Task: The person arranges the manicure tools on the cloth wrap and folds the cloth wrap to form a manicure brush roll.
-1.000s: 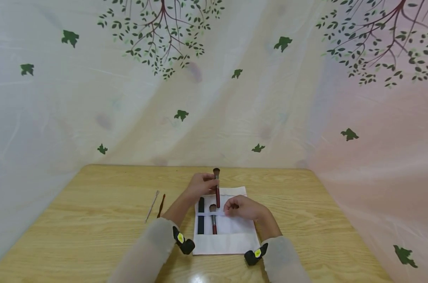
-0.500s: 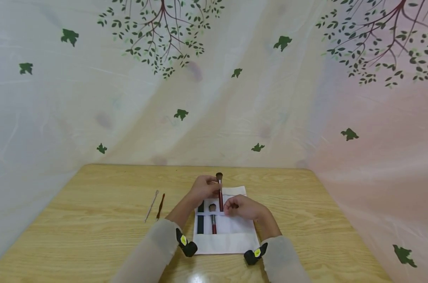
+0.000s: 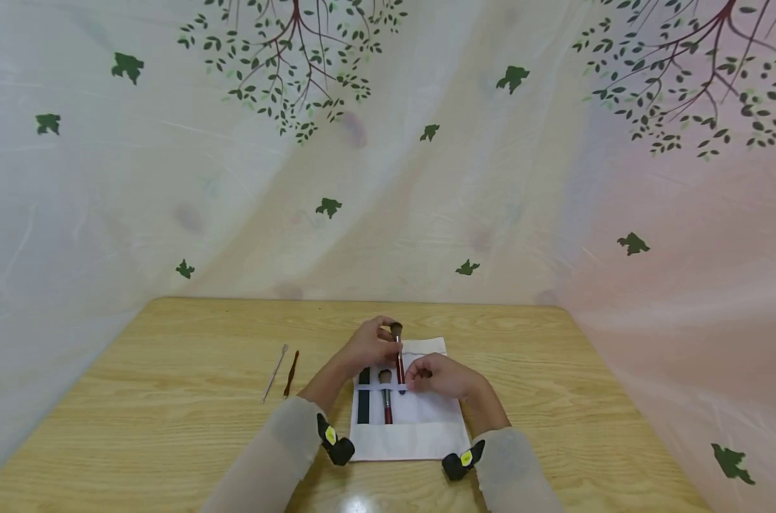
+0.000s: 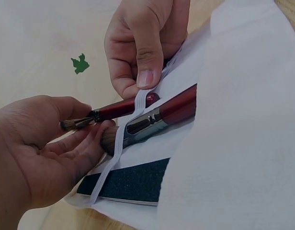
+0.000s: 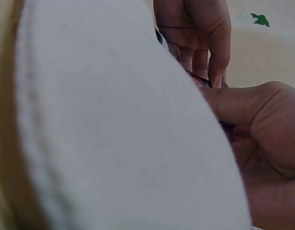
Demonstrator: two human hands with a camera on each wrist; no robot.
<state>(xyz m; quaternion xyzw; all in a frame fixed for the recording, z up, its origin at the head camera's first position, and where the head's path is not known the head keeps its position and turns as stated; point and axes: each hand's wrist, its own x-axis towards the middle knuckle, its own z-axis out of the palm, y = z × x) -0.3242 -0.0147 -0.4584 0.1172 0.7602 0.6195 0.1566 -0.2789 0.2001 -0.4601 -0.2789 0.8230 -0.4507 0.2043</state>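
Note:
A white fabric pouch [image 3: 408, 443] lies on the table, crossed by a white elastic band [image 4: 119, 139]. My left hand [image 3: 370, 344] pinches a red-handled brush [image 3: 400, 364] near its bristles; in the left wrist view the handle's end passes under the band. My right hand [image 3: 444, 376] pinches the band between thumb and curled fingers, right beside that handle. Under the band, to the left, a second brush [image 3: 388, 406] sits with its lower end in the pocket, and a dark flat strip [image 3: 363, 407] stands left of it. In the right wrist view the pouch flap hides most of the brushes.
On the wooden table [image 3: 169, 399], left of the pouch, lie a thin pale stick tool [image 3: 275, 372] and a reddish-brown tool [image 3: 291, 374]. A curtain [image 3: 388, 235] with leaf prints hangs behind the table's far edge.
My left hand has moved slightly right and the brush has come down toward the pouch, its lower end now at the band. My right hand has stayed in place.

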